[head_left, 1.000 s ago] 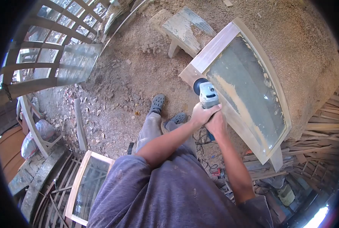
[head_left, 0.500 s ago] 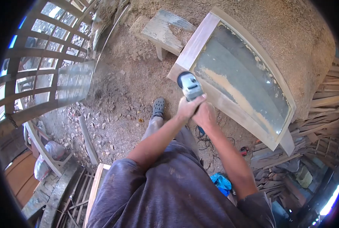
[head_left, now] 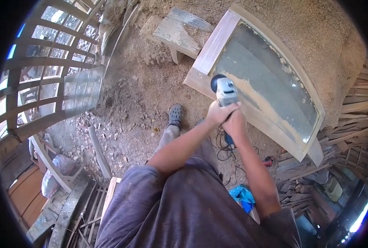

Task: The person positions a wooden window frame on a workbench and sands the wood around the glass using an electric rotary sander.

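Note:
Both hands grip an angle grinder (head_left: 226, 91) with a grey metal head and a dark round disc. My left hand (head_left: 219, 113) is wrapped around its body just behind the head. My right hand (head_left: 235, 123) closes on it lower down, against the left. The disc sits over the near rail of a curved wooden frame (head_left: 270, 132), close to the corner with the pale end rail; whether it touches the wood I cannot tell. Inside the frame is a dusty grey panel (head_left: 254, 74) with tan dust along its edges.
A low wooden bench (head_left: 180, 33) stands by the frame's far left end. Sawdust (head_left: 312, 25) is heaped behind. Stacked wood scraps (head_left: 308, 186) lie at right, a blue plastic bag (head_left: 242, 196) and a cord (head_left: 225, 153) near my legs. A wooden lattice (head_left: 47, 62) rises at left.
Both hands and the grinder have moved to the right along the near rail, away from the frame's left corner. The view has shifted slightly.

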`<control>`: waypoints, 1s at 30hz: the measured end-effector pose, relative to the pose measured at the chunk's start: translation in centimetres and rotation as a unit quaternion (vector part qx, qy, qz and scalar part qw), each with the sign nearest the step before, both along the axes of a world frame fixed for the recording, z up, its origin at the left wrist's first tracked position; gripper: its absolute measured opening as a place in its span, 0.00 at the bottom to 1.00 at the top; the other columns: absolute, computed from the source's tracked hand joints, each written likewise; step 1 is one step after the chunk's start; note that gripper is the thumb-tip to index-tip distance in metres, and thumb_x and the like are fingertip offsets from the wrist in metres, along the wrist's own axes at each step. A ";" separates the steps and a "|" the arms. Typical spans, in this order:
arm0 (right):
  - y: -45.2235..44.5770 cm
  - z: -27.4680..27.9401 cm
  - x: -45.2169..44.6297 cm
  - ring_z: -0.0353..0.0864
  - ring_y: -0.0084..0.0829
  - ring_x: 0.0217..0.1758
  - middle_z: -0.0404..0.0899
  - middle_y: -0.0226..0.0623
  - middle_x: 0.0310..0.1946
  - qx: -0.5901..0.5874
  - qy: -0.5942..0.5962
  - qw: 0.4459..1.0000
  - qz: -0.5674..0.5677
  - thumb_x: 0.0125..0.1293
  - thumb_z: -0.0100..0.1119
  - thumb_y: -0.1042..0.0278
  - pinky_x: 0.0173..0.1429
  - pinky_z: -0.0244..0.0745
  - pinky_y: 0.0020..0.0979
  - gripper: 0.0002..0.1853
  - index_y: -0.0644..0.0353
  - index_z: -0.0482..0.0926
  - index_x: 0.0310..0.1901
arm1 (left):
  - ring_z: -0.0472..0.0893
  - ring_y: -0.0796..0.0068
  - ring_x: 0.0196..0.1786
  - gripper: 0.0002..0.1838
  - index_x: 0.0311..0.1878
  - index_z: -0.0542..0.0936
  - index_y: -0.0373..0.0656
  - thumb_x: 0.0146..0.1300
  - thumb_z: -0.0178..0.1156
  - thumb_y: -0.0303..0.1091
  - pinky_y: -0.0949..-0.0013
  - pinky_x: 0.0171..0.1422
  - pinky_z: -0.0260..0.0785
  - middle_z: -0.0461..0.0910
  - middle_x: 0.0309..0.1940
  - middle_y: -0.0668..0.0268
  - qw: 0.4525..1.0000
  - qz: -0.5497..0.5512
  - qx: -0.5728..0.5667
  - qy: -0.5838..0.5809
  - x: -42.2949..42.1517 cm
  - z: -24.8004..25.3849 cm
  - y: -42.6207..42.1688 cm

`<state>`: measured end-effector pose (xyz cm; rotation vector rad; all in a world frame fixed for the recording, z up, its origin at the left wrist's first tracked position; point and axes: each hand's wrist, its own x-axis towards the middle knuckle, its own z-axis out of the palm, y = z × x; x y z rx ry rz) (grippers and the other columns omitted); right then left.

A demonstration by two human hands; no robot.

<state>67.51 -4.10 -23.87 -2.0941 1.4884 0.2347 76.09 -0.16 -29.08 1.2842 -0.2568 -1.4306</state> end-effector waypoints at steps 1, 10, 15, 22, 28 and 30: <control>-0.3 -0.3 1.1 0.84 0.62 0.47 0.85 0.61 0.40 0.017 0.034 0.999 0.000 0.60 0.65 0.57 0.50 0.79 0.55 0.21 0.62 0.81 0.51 | 0.84 0.73 0.47 0.26 0.51 0.85 0.39 0.58 0.74 0.51 0.66 0.57 0.76 0.87 0.45 0.63 1.000 0.003 -0.012 0.008 1.2 -0.5 -0.1; -1.9 -0.1 7.9 0.84 0.63 0.45 0.85 0.62 0.37 0.010 0.013 0.998 0.063 0.59 0.64 0.57 0.49 0.79 0.56 0.18 0.67 0.83 0.40 | 0.83 0.73 0.50 0.27 0.55 0.84 0.40 0.60 0.74 0.49 0.65 0.58 0.75 0.85 0.49 0.63 0.994 0.089 0.023 0.060 6.6 0.0 -0.7; -0.9 0.9 4.4 0.85 0.63 0.47 0.85 0.63 0.38 0.012 0.002 0.999 0.050 0.60 0.64 0.56 0.51 0.79 0.55 0.20 0.66 0.82 0.45 | 0.82 0.71 0.52 0.28 0.55 0.84 0.40 0.59 0.74 0.50 0.65 0.61 0.74 0.85 0.50 0.63 0.998 0.066 0.007 0.017 3.7 0.4 -0.3; -1.8 -0.1 7.8 0.86 0.62 0.43 0.85 0.63 0.36 0.004 0.023 0.993 0.114 0.63 0.63 0.54 0.50 0.81 0.55 0.22 0.69 0.81 0.46 | 0.83 0.72 0.50 0.29 0.55 0.84 0.40 0.58 0.74 0.52 0.65 0.59 0.75 0.85 0.49 0.63 0.992 0.117 0.012 0.053 6.3 -1.0 -0.3; -5.5 -0.1 8.7 0.86 0.61 0.45 0.85 0.63 0.38 -0.045 0.003 0.994 0.097 0.62 0.64 0.50 0.51 0.81 0.54 0.23 0.67 0.83 0.42 | 0.83 0.72 0.50 0.30 0.54 0.84 0.40 0.56 0.76 0.53 0.66 0.58 0.75 0.85 0.49 0.63 0.995 0.085 0.047 0.029 7.9 0.4 -3.9; -5.0 0.1 8.0 0.86 0.60 0.45 0.85 0.62 0.37 -0.038 0.016 0.994 0.101 0.62 0.64 0.51 0.50 0.81 0.54 0.22 0.66 0.83 0.42 | 0.83 0.72 0.50 0.30 0.54 0.84 0.40 0.56 0.76 0.53 0.66 0.59 0.75 0.85 0.50 0.62 0.996 0.084 0.033 0.027 6.9 0.6 -3.8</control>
